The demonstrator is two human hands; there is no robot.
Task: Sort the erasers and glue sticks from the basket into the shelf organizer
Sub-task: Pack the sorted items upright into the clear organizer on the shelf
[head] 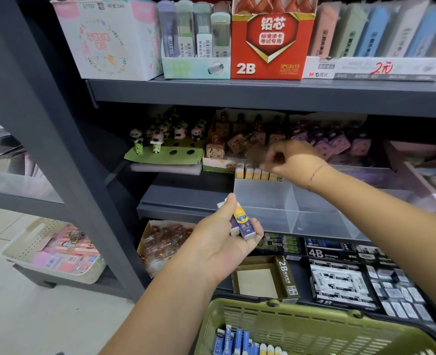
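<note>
Holding a small stack of erasers in purple-and-yellow sleeves, our left grip is clenched round them, with the thumb laid along the top. It hovers just in front of the front-left corner of the clear shelf organizer.

Our right grip hangs over the organizer's back-left compartment with its fingers curled downward. It is blurred, so we cannot tell whether it pinches anything. Right beneath it a row of yellow-banded erasers stands upright against the back wall of that compartment.

Nearer to us than the organizer, and lower, sits the green basket, with small blue and yellow items lying inside it. Between the basket and the organizer, one shelf down, an open brown 2B box shows its cardboard floor. To the left of the organizer stands a green tray of panda figures. On the shelf above it is a red 2B carton.
</note>
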